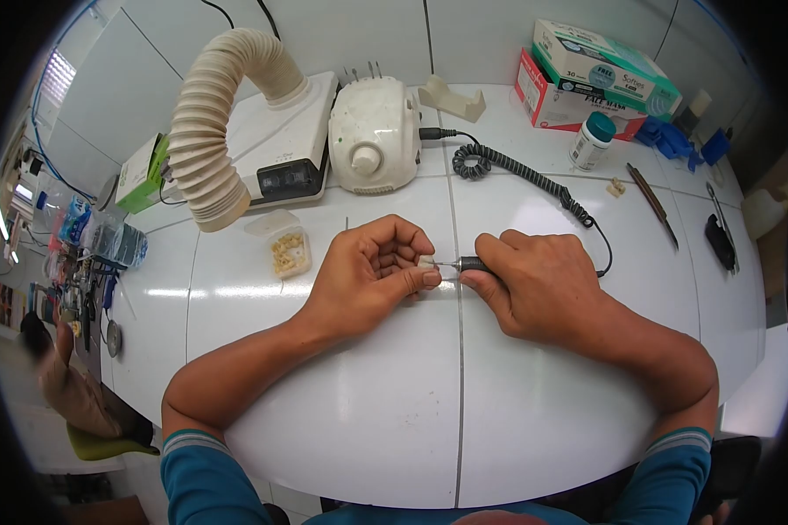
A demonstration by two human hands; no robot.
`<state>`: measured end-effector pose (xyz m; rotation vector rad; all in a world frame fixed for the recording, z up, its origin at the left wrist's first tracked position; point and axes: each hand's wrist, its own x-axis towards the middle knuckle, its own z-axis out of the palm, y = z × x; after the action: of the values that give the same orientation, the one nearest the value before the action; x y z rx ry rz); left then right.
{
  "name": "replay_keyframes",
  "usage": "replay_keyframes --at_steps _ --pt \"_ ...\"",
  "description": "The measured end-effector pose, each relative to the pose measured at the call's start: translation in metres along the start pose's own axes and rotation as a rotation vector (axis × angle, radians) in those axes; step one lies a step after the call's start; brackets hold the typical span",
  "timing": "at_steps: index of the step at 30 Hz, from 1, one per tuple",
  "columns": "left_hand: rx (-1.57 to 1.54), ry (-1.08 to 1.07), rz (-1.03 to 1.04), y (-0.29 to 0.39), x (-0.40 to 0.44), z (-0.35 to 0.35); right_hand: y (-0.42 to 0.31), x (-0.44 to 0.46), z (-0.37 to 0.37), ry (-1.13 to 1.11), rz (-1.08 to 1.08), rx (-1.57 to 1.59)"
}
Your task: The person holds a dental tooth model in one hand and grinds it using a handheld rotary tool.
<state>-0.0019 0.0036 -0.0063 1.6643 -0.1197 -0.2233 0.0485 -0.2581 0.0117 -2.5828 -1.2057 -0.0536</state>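
Between the thumb and fingers of my left hand (359, 276) is a small off-white piece (425, 262), tooth-like in colour; its exact kind is too small to tell. My right hand (543, 284) grips a dark rotary handpiece (472, 264) like a pen. The handpiece's thin metal bur (447, 263) points left and reaches the piece, though I cannot tell whether it cuts. A black coiled cord (534, 178) leads from the handpiece to the white control unit (373, 131) with a round knob. Left of my left hand stands an open clear box (291, 254) of small yellowish pieces.
A ribbed extraction hose (203, 131) arches over a white machine (267, 153) at the back left. Mask boxes (587, 83) and a teal-capped bottle (593, 142) stand at the back right. A brown pen-like tool (652, 206) lies at right. Another person (74, 385) sits at far left.
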Motion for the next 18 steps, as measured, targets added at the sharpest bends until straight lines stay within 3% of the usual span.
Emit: replay_keyframes --at_steps 12,18 --pt "0.015 -0.006 -0.015 0.0020 0.0003 -0.0004 -0.0005 0.0010 -0.0020 -0.036 0.003 0.001" --pt "0.008 0.016 -0.031 0.0043 -0.0007 0.0006 0.0035 -0.0004 0.0024 0.059 -0.023 0.058"
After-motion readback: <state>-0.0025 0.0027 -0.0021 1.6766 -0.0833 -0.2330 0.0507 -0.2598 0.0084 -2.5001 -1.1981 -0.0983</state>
